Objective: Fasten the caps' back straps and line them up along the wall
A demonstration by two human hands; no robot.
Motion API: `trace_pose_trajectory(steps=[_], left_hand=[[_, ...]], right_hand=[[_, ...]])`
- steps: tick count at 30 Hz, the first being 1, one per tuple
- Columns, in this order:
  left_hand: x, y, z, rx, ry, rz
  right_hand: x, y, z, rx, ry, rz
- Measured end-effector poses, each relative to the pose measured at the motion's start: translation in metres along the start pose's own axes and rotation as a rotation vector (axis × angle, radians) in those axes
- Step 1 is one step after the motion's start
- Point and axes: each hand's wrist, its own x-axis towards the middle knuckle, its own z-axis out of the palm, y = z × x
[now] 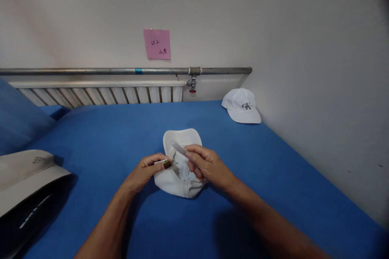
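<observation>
A white cap (172, 184) rests on the blue surface in front of me, its hollow inside facing up and its brim pointing away. At the cap's left edge my left hand (150, 170) is closed, thumb and fingers pinching the rim. A small dark gold piece (167, 164), perhaps a buckle, shows at that thumb's tip. Over the cap's opening, my right hand (208, 164) pinches a pale, flat strip (178, 147) between thumb and forefinger. The strip is blurred and slants up to the left; whether it joins the cap I cannot tell. The right hand's lower fingers cover the cap's right side.
Another white cap (241, 105) with dark lettering sits at the back right, by the wall. Nearer, at the left, stands a beige cap (27, 170) with a dark underside. Behind the blue surface (115, 129) run a metal pipe (100, 71), a radiator (106, 95) and a valve (192, 85).
</observation>
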Motion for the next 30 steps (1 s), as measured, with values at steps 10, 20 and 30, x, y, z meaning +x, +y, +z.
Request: trace_pose_trajectory(steps=[10,20,30], left_hand=[[0.013,-0.011,0.006,-0.399,0.022,-0.177],[0.018,-0.009,0.006,-0.436,0.045,-0.235],[0.018,-0.012,0.006,-0.430,0.038,-0.231]], right_hand=[[0.006,0.023,-0.003,0.168,-0.058,0.170],[0.009,0.030,-0.003,0.436,-0.095,0.259],[0.012,0.033,-0.002,0.534,-0.138,0.327]])
